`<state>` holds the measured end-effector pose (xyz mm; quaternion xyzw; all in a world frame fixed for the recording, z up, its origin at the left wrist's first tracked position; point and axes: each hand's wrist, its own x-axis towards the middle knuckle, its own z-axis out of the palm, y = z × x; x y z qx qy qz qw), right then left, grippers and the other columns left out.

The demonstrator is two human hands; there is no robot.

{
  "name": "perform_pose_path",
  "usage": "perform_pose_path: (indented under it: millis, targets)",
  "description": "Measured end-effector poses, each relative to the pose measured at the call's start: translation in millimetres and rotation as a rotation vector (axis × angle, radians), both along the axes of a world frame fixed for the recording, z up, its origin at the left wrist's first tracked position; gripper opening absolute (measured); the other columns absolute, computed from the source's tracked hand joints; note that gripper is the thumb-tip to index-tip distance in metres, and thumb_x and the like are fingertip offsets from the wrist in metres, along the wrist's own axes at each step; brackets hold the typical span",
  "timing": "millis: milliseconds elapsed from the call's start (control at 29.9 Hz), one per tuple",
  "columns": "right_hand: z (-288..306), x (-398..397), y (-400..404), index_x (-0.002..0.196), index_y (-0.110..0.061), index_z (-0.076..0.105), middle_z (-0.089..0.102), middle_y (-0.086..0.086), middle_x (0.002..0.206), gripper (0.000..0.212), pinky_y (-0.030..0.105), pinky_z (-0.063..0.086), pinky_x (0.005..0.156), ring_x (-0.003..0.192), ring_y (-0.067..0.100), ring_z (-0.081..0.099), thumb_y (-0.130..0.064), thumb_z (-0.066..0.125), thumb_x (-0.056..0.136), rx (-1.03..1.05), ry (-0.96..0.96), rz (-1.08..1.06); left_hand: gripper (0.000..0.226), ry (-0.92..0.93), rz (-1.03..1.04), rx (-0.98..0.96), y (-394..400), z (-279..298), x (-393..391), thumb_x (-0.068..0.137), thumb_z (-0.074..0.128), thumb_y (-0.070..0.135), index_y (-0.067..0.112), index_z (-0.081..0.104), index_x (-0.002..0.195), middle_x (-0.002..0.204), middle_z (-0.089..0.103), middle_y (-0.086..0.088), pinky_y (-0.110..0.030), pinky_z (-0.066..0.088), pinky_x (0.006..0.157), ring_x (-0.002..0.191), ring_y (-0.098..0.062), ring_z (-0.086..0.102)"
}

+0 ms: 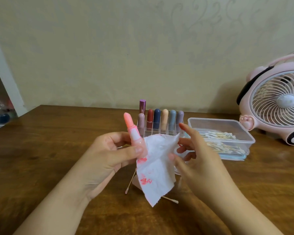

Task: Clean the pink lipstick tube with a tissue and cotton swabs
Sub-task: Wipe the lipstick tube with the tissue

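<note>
Gripping the uncapped pink lipstick tube upright before the lipstick rack, the left hand steadies it while the right hand pinches a stained tissue beside it, wiping likely next.

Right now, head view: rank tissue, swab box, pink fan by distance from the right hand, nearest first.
1. Tissue: pinched by the right hand, hanging at its left.
2. Swab box: on the table just behind-right.
3. Pink fan: far right, by the wall.

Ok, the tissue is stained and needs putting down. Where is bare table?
Bare wooden table lies left of the left hand, and right of the right hand, in front of the swab box. Crowded: loose cotton swabs beneath the tissue.
</note>
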<state>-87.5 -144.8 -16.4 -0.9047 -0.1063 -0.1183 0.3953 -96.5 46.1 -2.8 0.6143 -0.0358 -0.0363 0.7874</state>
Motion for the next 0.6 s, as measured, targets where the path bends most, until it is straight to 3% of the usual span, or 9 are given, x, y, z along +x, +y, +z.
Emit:
perform_pose_path:
  millis: [100,201,301,402,469,536,603]
  targets:
    - [0.6,-1.2,-1.9,0.135,-0.057,0.016,0.05,-0.028,0.091,0.076,0.013,0.049,0.068,0.084,-0.001,0.056,-0.027,0.065,0.085,0.08,0.071,0.033,0.039,0.015,0.006,0.022,1.5,1.6,0.1,0.044,0.076,0.014,0.01,0.073,0.082,0.085,0.076,-0.008,-0.028,0.06,0.065,0.082,-0.019,0.072]
    - [2.7,-3.2,-6.1,0.132,-0.056,0.024,0.059,-0.017,0.087,0.064,0.013,0.049,0.061,0.078,-0.001,0.06,-0.025,0.06,0.088,0.182,0.049,0.082,0.047,0.021,0.031,0.087,0.4,1.6,-0.7,0.034,0.079,0.022,0.014,0.073,0.08,0.085,0.077,-0.005,-0.033,0.058,0.073,0.085,-0.02,0.072]
    - [3.9,-3.9,-8.6,0.114,-0.059,0.034,0.055,-0.024,0.092,0.045,0.01,0.049,0.054,0.074,-0.009,0.06,-0.024,0.052,0.092,0.245,0.031,0.08,0.05,0.037,0.026,0.127,-1.9,1.7,-1.3,0.035,0.079,0.024,0.015,0.072,0.084,0.088,0.077,-0.002,-0.038,0.054,0.081,0.093,-0.021,0.07]
    - [0.4,-0.1,-10.4,0.096,-0.046,0.045,0.061,-0.008,0.085,0.022,0.02,0.046,0.051,0.067,0.011,0.061,-0.024,0.049,0.094,0.275,-0.018,0.007,0.048,0.077,-0.018,0.177,-3.0,0.9,-0.2,0.038,0.08,0.024,0.015,0.073,0.085,0.093,0.077,-0.001,-0.04,0.053,0.086,0.095,-0.019,0.07]
    - [-0.8,1.9,-11.3,0.083,-0.035,0.054,0.057,-0.009,0.078,0.019,0.013,0.038,0.046,0.059,0.005,0.052,-0.02,0.049,0.094,0.32,-0.063,-0.019,0.044,0.095,-0.066,0.193,-5.7,-0.2,-1.2,0.041,0.08,0.021,0.014,0.074,0.084,0.093,0.077,-0.001,-0.039,0.052,0.087,0.094,-0.017,0.07]
    - [-0.4,3.2,-10.1,0.075,-0.029,0.062,0.056,-0.018,0.084,0.026,0.006,0.039,0.05,0.067,-0.005,0.051,-0.018,0.049,0.094,0.384,-0.011,-0.016,0.041,0.092,-0.086,0.195,-9.5,-1.9,-2.6,0.042,0.08,0.019,0.013,0.075,0.082,0.093,0.077,-0.003,-0.038,0.052,0.086,0.094,-0.017,0.07]
    - [-0.4,3.5,-8.9,0.079,-0.031,0.067,0.054,-0.025,0.094,0.023,0.008,0.042,0.054,0.081,-0.005,0.051,-0.022,0.051,0.094,0.434,0.078,-0.011,0.038,0.082,-0.062,0.19,-10.6,-3.1,-2.3,0.043,0.079,0.017,0.013,0.075,0.081,0.092,0.077,-0.005,-0.037,0.052,0.086,0.094,-0.018,0.071]
